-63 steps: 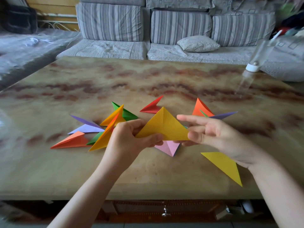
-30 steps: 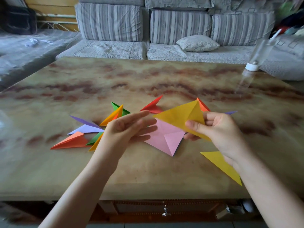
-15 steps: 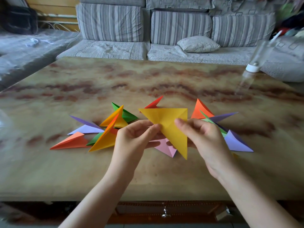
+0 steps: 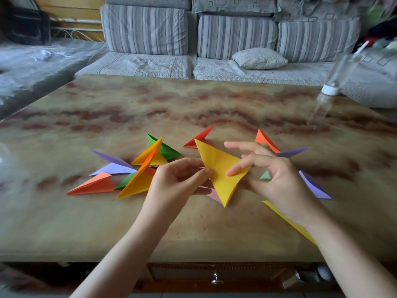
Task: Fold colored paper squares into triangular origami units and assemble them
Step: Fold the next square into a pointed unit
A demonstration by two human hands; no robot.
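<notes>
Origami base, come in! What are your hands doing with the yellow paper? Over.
Left hand pinches yellow paper. Right hand pinches its other edge. Pink piece lies underneath, nothing blocking. Over.

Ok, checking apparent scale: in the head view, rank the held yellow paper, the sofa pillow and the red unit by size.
1. yellow paper
2. pillow, though farther away
3. red unit, partly hidden

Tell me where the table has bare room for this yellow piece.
Bare: the far half of the table, from the red piece to the sofa, left of the bottle; also the near-left corner, nearer than the left orange piece. Crowded: around the left hand and right hand.
</notes>
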